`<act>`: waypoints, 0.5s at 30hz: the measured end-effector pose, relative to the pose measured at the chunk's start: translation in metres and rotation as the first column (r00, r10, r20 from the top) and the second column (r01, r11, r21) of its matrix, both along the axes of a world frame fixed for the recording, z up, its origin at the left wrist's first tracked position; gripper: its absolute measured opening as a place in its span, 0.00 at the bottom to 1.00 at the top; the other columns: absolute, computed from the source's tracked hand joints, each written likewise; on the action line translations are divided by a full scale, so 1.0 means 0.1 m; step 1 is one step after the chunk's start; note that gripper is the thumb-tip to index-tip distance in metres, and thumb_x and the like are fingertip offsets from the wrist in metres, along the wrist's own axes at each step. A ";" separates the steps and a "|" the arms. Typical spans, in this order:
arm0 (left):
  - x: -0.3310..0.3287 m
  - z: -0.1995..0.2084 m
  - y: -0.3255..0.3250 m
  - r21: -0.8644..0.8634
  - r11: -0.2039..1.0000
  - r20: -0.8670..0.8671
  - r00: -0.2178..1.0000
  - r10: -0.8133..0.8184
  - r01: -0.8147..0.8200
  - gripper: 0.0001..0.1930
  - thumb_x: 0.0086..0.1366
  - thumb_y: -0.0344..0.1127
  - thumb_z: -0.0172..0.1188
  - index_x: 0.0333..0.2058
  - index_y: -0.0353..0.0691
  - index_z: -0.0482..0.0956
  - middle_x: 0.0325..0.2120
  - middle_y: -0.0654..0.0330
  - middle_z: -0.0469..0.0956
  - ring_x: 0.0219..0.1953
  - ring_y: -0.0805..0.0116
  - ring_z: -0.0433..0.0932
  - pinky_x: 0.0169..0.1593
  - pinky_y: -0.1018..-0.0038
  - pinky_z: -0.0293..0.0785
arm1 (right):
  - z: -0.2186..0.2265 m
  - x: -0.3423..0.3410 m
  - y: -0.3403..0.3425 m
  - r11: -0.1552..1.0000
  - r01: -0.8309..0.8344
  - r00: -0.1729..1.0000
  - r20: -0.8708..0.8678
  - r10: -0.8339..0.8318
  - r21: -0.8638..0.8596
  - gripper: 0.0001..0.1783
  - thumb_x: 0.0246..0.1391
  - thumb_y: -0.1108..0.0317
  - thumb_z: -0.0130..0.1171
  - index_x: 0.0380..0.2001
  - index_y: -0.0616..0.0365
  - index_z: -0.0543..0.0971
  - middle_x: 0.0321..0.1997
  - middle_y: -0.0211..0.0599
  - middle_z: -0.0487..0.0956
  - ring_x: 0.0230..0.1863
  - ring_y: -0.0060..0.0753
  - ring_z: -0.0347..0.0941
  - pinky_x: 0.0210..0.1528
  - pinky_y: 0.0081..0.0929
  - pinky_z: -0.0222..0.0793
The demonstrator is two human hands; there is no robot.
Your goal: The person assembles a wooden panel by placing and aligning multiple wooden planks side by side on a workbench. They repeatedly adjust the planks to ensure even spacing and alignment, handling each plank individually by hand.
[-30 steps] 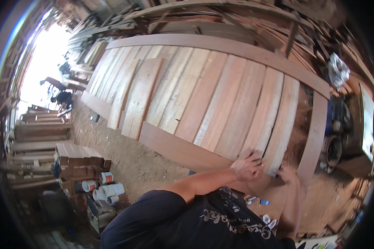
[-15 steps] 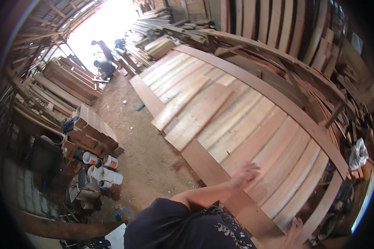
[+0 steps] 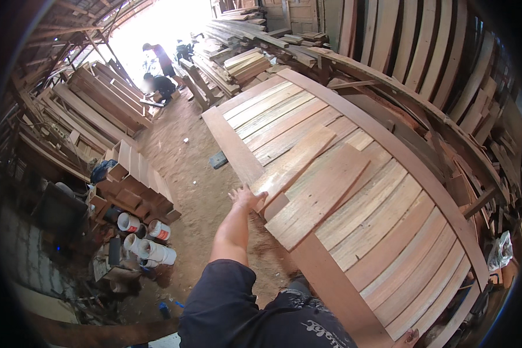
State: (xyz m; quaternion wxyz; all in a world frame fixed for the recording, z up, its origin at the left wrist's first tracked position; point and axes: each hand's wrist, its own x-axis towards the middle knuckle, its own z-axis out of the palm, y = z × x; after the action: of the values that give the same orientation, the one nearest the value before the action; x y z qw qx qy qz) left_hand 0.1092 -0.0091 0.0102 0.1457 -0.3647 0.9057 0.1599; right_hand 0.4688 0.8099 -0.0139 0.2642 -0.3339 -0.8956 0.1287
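Observation:
A large wooden panel (image 3: 336, 272) lies before me, a reddish-brown frame with pale slats running across it. Two loose boards rest on top: a narrower, farther board (image 3: 298, 165) and a wider, nearer board (image 3: 316, 200). My left hand (image 3: 248, 198) reaches forward to the end of the farther board at the panel's left edge. Its fingers are spread, and the thumb lies against the board's end. Low at the right, part of my right hand (image 3: 410, 337) is at the near corner of the panel; most of its fingers are hidden or cut off.
White buckets (image 3: 156, 253) and a stack of box-like wooden pieces (image 3: 136, 177) stand on the dirt floor at left. A timber rail (image 3: 400, 87) and upright planks (image 3: 412, 43) line the right. Two people (image 3: 159, 84) are far off near the bright opening. Lumber piles lie at the back.
My left hand has moved from above the near slats, forward and left, to the end of the farther loose board. The view has shifted; my right hand stays near the panel's near corner.

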 end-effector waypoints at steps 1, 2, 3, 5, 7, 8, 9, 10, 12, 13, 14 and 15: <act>-0.03 0.07 -0.09 0.128 0.992 0.036 0.999 0.011 -0.016 0.67 0.63 0.79 0.70 0.85 0.38 0.51 0.79 0.37 0.67 0.82 0.40 0.62 0.85 0.46 0.54 | -0.01 -0.04 -0.08 1.000 -0.006 1.000 0.004 0.006 0.004 0.18 0.72 0.55 0.72 0.53 0.57 0.89 0.49 0.44 0.92 0.48 0.49 0.89 0.51 0.43 0.85; -0.03 0.11 -0.11 0.153 0.987 0.017 0.999 0.036 -0.038 0.71 0.58 0.81 0.74 0.83 0.36 0.53 0.76 0.38 0.71 0.77 0.40 0.71 0.80 0.51 0.68 | -0.01 -0.05 -0.14 1.000 -0.020 1.000 0.011 0.020 -0.002 0.18 0.72 0.54 0.73 0.52 0.56 0.90 0.49 0.44 0.92 0.47 0.49 0.89 0.50 0.43 0.85; -0.03 0.13 -0.15 0.141 0.990 0.020 1.000 0.014 -0.017 0.71 0.57 0.81 0.75 0.82 0.36 0.55 0.75 0.38 0.72 0.77 0.40 0.72 0.79 0.52 0.71 | -0.02 -0.08 -0.20 0.999 -0.032 0.999 0.031 0.032 -0.024 0.17 0.71 0.54 0.74 0.51 0.55 0.91 0.48 0.43 0.92 0.47 0.49 0.90 0.49 0.43 0.85; -0.06 0.32 -0.14 0.113 0.993 0.020 0.999 -0.039 0.037 0.70 0.55 0.80 0.77 0.81 0.36 0.58 0.74 0.39 0.73 0.75 0.40 0.74 0.75 0.54 0.76 | 0.06 -0.16 -0.34 0.983 -0.109 0.992 0.046 0.117 -0.147 0.18 0.73 0.56 0.71 0.55 0.59 0.90 0.51 0.49 0.92 0.51 0.51 0.90 0.54 0.43 0.86; -0.11 0.57 -0.17 0.003 0.986 0.017 0.985 -0.169 0.169 0.56 0.57 0.78 0.77 0.68 0.35 0.78 0.65 0.41 0.83 0.69 0.43 0.81 0.71 0.53 0.79 | -0.11 -0.24 -0.29 0.948 -0.174 0.977 0.071 0.199 -0.266 0.21 0.75 0.59 0.67 0.59 0.65 0.86 0.55 0.52 0.90 0.55 0.50 0.88 0.59 0.43 0.84; -0.20 0.58 -0.21 0.011 0.964 0.008 0.964 -0.266 0.266 0.52 0.57 0.77 0.77 0.64 0.35 0.82 0.62 0.41 0.85 0.67 0.44 0.83 0.69 0.53 0.80 | -0.37 -0.20 -0.01 0.932 -0.196 0.968 0.091 0.233 -0.304 0.23 0.77 0.60 0.64 0.62 0.68 0.82 0.58 0.53 0.88 0.57 0.49 0.86 0.61 0.42 0.82; -0.27 0.60 -0.23 0.016 0.929 -0.004 0.930 -0.369 0.369 0.49 0.58 0.76 0.77 0.60 0.34 0.86 0.60 0.42 0.87 0.65 0.44 0.84 0.67 0.52 0.81 | -0.62 -0.22 0.22 0.911 -0.223 0.956 0.104 0.273 -0.346 0.25 0.79 0.61 0.61 0.65 0.72 0.79 0.60 0.53 0.86 0.58 0.47 0.85 0.64 0.42 0.80; -0.23 0.74 -0.13 -0.072 0.919 -0.098 0.914 -0.394 0.389 0.41 0.61 0.73 0.75 0.51 0.34 0.92 0.52 0.42 0.90 0.58 0.42 0.88 0.61 0.51 0.83 | -0.14 -0.38 -0.38 0.818 -0.214 0.929 0.149 0.340 -0.534 0.24 0.78 0.62 0.62 0.65 0.72 0.79 0.60 0.56 0.86 0.60 0.48 0.85 0.64 0.42 0.80; -0.15 0.78 -0.04 -0.068 0.927 -0.186 0.908 -0.374 0.368 0.39 0.63 0.71 0.75 0.50 0.34 0.92 0.47 0.41 0.91 0.52 0.41 0.90 0.57 0.49 0.84 | -0.17 -0.47 -0.59 0.835 -0.190 0.943 0.140 0.301 -0.517 0.20 0.78 0.63 0.61 0.62 0.68 0.82 0.61 0.56 0.87 0.62 0.52 0.85 0.65 0.43 0.80; -0.01 0.87 0.06 -0.083 0.926 -0.189 0.906 -0.378 0.369 0.37 0.65 0.69 0.74 0.46 0.32 0.92 0.42 0.40 0.91 0.48 0.40 0.90 0.55 0.49 0.84 | 0.47 -0.73 -1.05 0.886 -0.128 0.885 0.352 0.305 -0.446 0.18 0.77 0.64 0.61 0.63 0.62 0.83 0.59 0.54 0.89 0.61 0.51 0.86 0.65 0.44 0.79; 0.13 0.65 -0.09 -0.187 0.902 -0.266 0.864 -0.427 0.388 0.36 0.66 0.67 0.74 0.43 0.30 0.91 0.40 0.37 0.90 0.46 0.38 0.90 0.52 0.46 0.83 | 0.74 -0.89 -1.26 0.801 -0.187 0.877 0.270 0.397 -0.569 0.19 0.77 0.58 0.62 0.63 0.54 0.85 0.58 0.50 0.90 0.61 0.52 0.87 0.65 0.47 0.80; 0.21 0.81 0.29 -0.144 0.884 -0.358 0.809 -0.466 0.445 0.35 0.69 0.65 0.72 0.41 0.29 0.91 0.37 0.35 0.89 0.43 0.35 0.89 0.50 0.44 0.82 | 1.37 -1.05 -1.64 0.887 -0.038 0.794 0.525 0.306 -0.460 0.22 0.75 0.51 0.63 0.63 0.48 0.85 0.58 0.48 0.90 0.61 0.53 0.87 0.64 0.48 0.81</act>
State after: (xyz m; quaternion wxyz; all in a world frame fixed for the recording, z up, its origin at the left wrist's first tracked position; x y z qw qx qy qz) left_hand 0.1302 0.0198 0.0915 -0.0096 -0.1023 0.9810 0.1643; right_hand 0.3640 0.6460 0.1230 -0.1162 -0.3211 -0.9096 0.2365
